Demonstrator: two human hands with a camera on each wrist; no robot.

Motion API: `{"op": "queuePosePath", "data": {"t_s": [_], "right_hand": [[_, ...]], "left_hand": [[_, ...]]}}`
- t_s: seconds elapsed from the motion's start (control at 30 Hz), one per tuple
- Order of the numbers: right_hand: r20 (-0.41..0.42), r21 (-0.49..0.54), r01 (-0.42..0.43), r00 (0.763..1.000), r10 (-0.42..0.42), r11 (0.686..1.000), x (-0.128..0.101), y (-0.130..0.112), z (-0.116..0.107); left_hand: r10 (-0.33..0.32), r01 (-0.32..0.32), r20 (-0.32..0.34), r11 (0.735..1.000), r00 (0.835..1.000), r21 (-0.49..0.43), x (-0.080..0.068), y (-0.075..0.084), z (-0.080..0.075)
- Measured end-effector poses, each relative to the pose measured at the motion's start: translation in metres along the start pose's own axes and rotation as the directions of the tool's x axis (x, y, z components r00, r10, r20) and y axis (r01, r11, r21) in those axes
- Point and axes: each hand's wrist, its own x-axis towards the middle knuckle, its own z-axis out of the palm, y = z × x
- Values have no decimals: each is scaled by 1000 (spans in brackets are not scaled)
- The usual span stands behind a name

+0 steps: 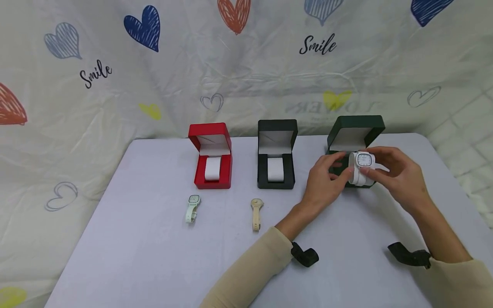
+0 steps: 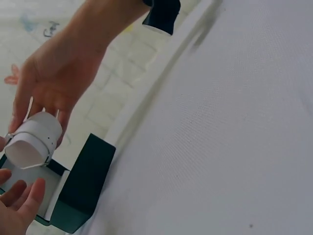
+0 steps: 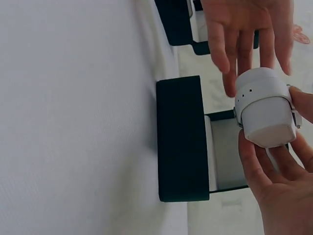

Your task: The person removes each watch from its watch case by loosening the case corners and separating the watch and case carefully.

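My right hand point(image 1: 402, 177) pinches a white cushion point(image 3: 268, 127) between thumb and fingers, with a white watch point(image 1: 364, 161) strapped round it. The watch's square face points up toward the head camera. Close beside it is my left hand point(image 1: 324, 179), its fingers spread and relaxed; in the right wrist view these fingers point(image 3: 244, 51) reach toward the cushion without curling round it. Whether they touch it, I cannot tell. Right behind both hands stands a dark green watch box point(image 1: 356, 128) with its lid up, its base mostly hidden by the hands and cushion.
A red box point(image 1: 197, 175) and a black box point(image 1: 262, 175) stand open to the left, each with a white cushion inside. In front of them lie a pale green watch point(image 1: 192, 208) and a beige watch point(image 1: 256, 214). Behind the white table point(image 1: 154, 248) hangs a patterned cloth point(image 1: 265, 64).
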Motion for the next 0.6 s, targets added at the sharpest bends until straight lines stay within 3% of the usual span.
{"op": "queuePosePath", "data": {"t_s": [0.27, 0.43, 0.6], "right_hand": [[19, 36, 16, 1000, -17, 999, -8, -6, 6], [25, -42, 10, 1000, -9, 999, -11, -10, 8], [2, -191, 25, 1000, -25, 981, -16, -14, 10]], "left_hand": [[-33, 38, 60, 995, 998, -97, -2, -3, 1], [-26, 42, 92, 985, 995, -170, -3, -5, 0], [-41, 69, 120, 969, 992, -239, -2, -3, -3]]}}
